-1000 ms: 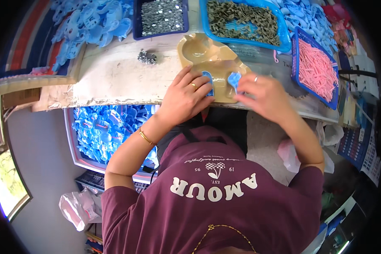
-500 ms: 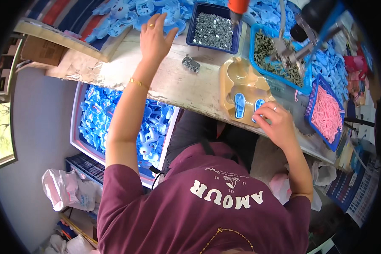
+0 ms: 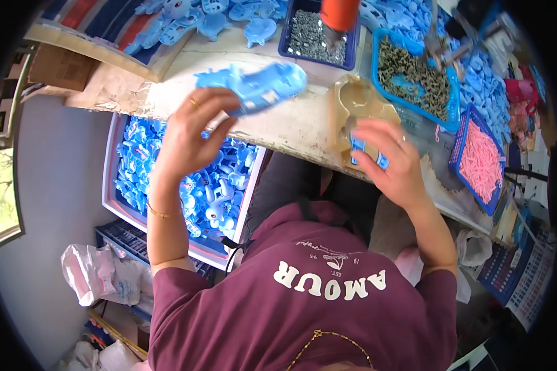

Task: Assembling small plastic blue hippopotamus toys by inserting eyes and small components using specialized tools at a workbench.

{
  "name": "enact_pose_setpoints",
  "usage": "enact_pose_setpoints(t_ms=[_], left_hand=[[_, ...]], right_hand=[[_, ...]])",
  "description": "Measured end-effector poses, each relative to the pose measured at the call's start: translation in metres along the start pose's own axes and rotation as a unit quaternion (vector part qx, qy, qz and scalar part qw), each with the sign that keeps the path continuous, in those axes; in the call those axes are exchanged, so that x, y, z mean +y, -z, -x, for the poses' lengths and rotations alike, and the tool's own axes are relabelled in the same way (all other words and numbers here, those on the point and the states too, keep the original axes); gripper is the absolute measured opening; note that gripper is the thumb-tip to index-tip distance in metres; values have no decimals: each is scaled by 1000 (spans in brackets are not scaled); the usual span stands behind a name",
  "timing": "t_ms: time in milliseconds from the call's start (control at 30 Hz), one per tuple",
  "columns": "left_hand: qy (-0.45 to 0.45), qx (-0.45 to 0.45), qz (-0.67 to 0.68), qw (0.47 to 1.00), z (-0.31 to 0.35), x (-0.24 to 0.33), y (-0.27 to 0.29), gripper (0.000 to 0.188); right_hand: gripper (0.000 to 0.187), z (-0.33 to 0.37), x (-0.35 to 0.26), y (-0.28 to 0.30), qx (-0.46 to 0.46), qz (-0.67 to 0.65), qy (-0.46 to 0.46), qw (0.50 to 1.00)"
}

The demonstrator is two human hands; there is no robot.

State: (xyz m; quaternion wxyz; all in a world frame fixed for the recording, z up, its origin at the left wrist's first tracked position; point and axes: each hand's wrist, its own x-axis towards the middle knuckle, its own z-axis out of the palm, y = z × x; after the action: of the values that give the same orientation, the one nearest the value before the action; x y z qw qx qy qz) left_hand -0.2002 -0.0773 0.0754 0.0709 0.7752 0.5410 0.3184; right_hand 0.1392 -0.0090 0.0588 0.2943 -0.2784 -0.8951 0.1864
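My left hand is closed round the near left end of a light-blue plastic toy shell, holding it above the table's front edge. The shell is hollow, long and slightly blurred. Over the near end of a tan moulded holder, my right hand has its fingers curled and the thumb opposite. A small blue plastic piece shows between thumb and fingers, partly covered by them. More blue shows beside the thumb. Blur hides how firmly the fingers grip, and whether the piece still touches the holder.
A dark-blue tray of small metal parts stands behind, under an orange-red hanging tool. To its right are a light-blue basket of screws and a blue basket of pink sticks. A white-rimmed crate of blue parts sits below left.
My left hand has come back from the far table with a blue toy shell. My right hand has moved slightly left and up over the holder. The small metal pile is now out of sight.
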Motion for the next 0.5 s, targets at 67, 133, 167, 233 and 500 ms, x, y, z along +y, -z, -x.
enact_pose_setpoints(t_ms=[67, 133, 167, 233, 500], left_hand=[[-24, -46, 42, 998, 1, 23, -10, 24], [-80, -65, 59, 993, -7, 39, -29, 25], [-108, -67, 58, 990, -10, 46, -39, 26], [-123, -80, 72, 987, -19, 50, -64, 29], [-161, -20, 80, 984, -46, 63, -128, 49]], right_hand=[[49, -18, -9, -3, 8, 6, -10, 1000], [62, -24, -5, 1, 16, 18, -24, 999], [68, -23, 0, 3, -27, 8, -26, 999], [75, -14, 11, 9, -71, 2, -38, 997], [75, 32, 55, 19, -95, 43, -139, 985]])
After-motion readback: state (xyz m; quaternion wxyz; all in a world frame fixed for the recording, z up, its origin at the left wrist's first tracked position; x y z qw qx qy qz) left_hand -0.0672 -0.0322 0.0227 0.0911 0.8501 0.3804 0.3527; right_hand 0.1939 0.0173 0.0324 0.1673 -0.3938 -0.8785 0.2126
